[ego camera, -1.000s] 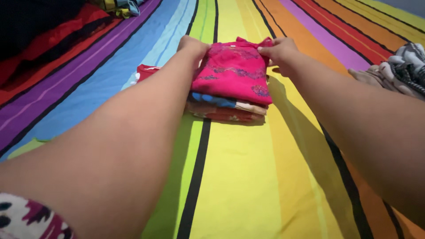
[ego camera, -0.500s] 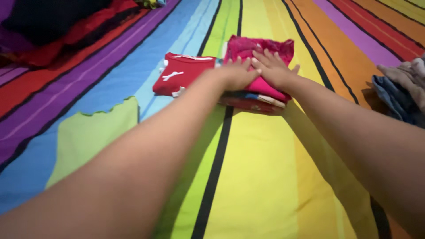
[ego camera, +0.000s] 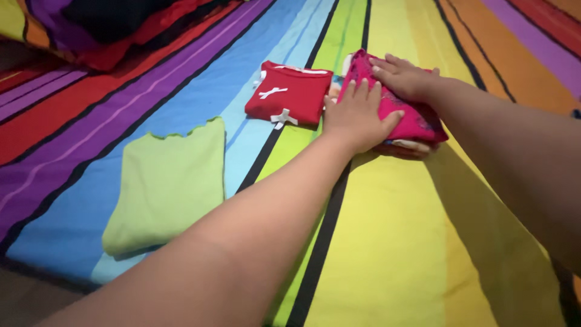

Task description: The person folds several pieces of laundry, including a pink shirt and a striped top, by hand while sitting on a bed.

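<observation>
The pink shirt [ego camera: 396,112] is now pressed flat by both hands, fingers spread, no longer pinched at its corners. It lies on top of a small pile on the striped bed [ego camera: 387,242], beside a red shirt [ego camera: 290,94]. The left hand [ego camera: 357,118] is laid on its near edge, the right hand [ego camera: 402,75] on its far side. The fold looks done.

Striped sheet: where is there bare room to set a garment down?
Bare: the yellow stripes below the pink pile, and the blue stripe above the light green garment. Crowded: both hands press the pile, beside the red folded garment.
</observation>
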